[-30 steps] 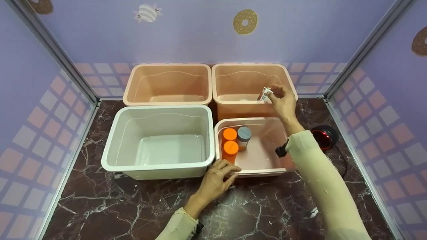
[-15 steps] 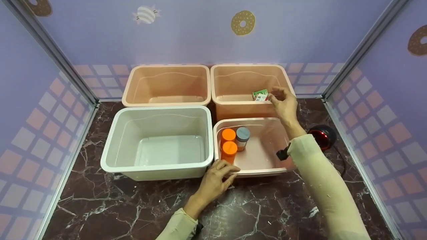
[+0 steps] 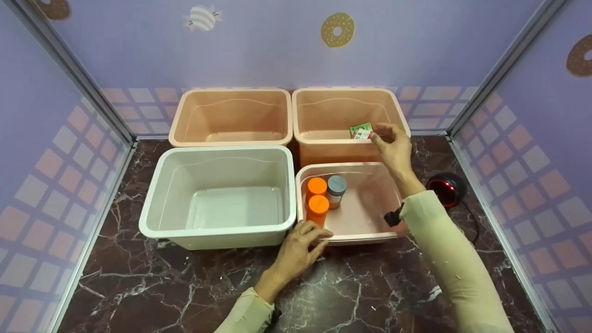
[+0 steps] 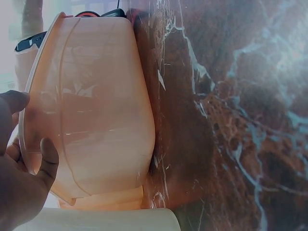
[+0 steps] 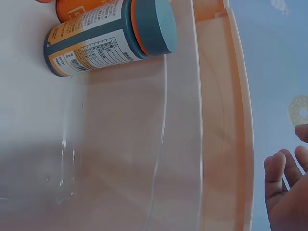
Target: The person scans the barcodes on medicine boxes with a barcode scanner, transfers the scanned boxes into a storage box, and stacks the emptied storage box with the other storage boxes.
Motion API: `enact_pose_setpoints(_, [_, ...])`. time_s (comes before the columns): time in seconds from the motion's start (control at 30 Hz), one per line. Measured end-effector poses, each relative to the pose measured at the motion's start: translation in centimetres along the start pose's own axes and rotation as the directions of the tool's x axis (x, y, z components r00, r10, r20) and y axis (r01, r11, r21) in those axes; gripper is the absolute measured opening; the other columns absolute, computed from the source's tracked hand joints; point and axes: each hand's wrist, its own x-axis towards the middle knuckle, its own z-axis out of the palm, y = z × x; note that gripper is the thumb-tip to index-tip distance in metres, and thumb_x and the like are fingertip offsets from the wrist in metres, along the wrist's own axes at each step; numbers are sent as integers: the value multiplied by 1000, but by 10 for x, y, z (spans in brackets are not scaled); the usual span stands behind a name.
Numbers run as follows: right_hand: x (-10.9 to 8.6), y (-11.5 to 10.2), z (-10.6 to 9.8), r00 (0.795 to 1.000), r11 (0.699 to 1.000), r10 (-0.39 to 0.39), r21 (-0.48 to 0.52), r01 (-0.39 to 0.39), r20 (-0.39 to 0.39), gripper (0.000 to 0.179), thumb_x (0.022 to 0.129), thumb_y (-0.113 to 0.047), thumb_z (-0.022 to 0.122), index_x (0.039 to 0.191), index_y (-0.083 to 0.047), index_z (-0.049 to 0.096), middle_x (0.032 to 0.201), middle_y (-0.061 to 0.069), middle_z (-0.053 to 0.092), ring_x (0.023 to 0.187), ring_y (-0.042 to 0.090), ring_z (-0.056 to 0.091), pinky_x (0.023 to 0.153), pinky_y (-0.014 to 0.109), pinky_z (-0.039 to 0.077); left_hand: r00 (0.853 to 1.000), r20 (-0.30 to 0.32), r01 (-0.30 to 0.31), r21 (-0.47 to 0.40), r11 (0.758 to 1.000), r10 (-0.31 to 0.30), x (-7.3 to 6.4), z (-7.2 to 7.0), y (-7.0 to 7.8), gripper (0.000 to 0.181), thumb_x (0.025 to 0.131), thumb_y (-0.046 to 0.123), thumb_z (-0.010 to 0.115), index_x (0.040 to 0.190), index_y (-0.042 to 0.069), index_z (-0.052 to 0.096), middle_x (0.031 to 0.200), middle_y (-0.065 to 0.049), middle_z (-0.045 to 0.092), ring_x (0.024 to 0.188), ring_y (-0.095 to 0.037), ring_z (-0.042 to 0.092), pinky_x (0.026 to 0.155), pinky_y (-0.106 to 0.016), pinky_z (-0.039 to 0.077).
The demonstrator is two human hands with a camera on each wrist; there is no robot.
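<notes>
In the head view my left hand (image 3: pixel 298 249) rests at the near left corner of the light pink bin (image 3: pixel 365 238), fingers over its rim and thumb outside the wall. Inside stand two bottles with orange lids (image 3: pixel 318 205) and one with a grey-blue lid (image 3: pixel 336 186). My right hand (image 3: pixel 395 147) is over the near right part of the peach bin (image 3: pixel 323 141) behind. Its fingers are loosely bent, with nothing between them in the right wrist view. Beside the fingertips, down in that bin, lie a green packet (image 3: pixel 360 128) and a white-and-red packet (image 3: pixel 361 134).
A white bin (image 3: pixel 222 231) stands at the left, with another peach bin (image 3: pixel 231 143) behind it. A black device with a red light (image 3: pixel 446 188) and a cable sits right of the pink bin. Patterned walls enclose the marble-look table (image 3: pixel 185 286).
The white-and-red packet has left my right fingers and now lies in the back right bin by the green one. My left hand stays at the pink bin's rim.
</notes>
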Motion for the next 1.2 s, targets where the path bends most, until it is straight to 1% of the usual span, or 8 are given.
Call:
enact_pose_setpoints(0.13, [-3, -3, -1, 1000, 1000, -27, -4, 27, 13, 30, 90, -11, 73, 118, 1, 66, 109, 18, 70, 89, 7, 62, 84, 19, 49, 1000, -8, -10, 5, 1000, 10, 0, 1, -1, 17, 90, 21, 74, 107, 22, 73, 97, 6, 64, 96, -15, 58, 90, -32, 50])
enact_pose_setpoints(0.27, [-5, -4, -2, 999, 999, -38, -36, 39, 29, 31, 90, -13, 73, 118, 0, 67, 108, 16, 71, 88, 7, 61, 81, 18, 48, 1000, -13, -20, 10, 1000, 20, 1, 1, -2, 17, 90, 22, 74, 107, 21, 73, 96, 5, 64, 96, -15, 58, 90, -33, 50])
enact_pose_setpoints(0.43, [-9, -5, -3, 997, 996, -25, -79, 31, 69, 30, 90, -14, 73, 116, -1, 68, 106, 14, 71, 84, 6, 60, 71, 14, 49, 1000, -9, -12, 9, 1000, 12, 2, 0, -1, 17, 91, 22, 73, 107, 21, 73, 97, 5, 64, 96, -15, 58, 90, -33, 50])
enact_pose_setpoints(0.67, [-19, -8, -5, 987, 998, 29, -59, -20, 157, 33, 90, -18, 74, 119, -4, 67, 110, 14, 70, 82, 3, 64, 54, 21, 52, 1000, -4, -7, 7, 1000, 7, 1, 0, 0, 16, 91, 23, 73, 108, 22, 73, 98, 6, 65, 98, -15, 59, 91, -33, 50])
enact_pose_setpoints(0.83, [-26, -10, -6, 981, 997, 32, -72, -18, 193, 35, 90, -19, 75, 119, -2, 67, 109, 17, 71, 82, 6, 66, 55, 21, 52, 1000, -16, -10, 10, 1000, 10, 1, 1, -1, 17, 90, 22, 74, 107, 22, 73, 97, 6, 64, 98, -15, 58, 90, -32, 50])
enact_pose_setpoints(0.97, [-31, -11, -6, 977, 997, 14, -78, 3, 213, 34, 89, -20, 75, 118, -3, 68, 108, 15, 72, 87, 8, 66, 65, 17, 53, 1000, -14, -2, 8, 1000, 2, 1, 1, 0, 16, 91, 22, 73, 107, 22, 73, 97, 6, 64, 97, -14, 58, 89, -32, 50])
enact_pose_setpoints(1.03, [-35, -11, -7, 974, 996, 11, -84, 8, 226, 36, 90, -21, 75, 119, -1, 67, 106, 12, 71, 86, 7, 65, 63, 15, 52, 1000, -10, 3, 5, 1000, -2, 0, 2, 0, 16, 91, 22, 73, 107, 22, 73, 97, 6, 64, 97, -14, 58, 89, -32, 50])
enact_pose_setpoints(1.2, [-44, -13, -9, 960, 993, 45, -114, -13, 275, 40, 90, -26, 75, 121, -1, 66, 102, 8, 70, 82, 8, 62, 54, 22, 51, 1000, -13, 5, 2, 1000, -5, 0, 3, -1, 16, 90, 22, 74, 106, 22, 73, 98, 6, 64, 97, -14, 58, 89, -32, 50])
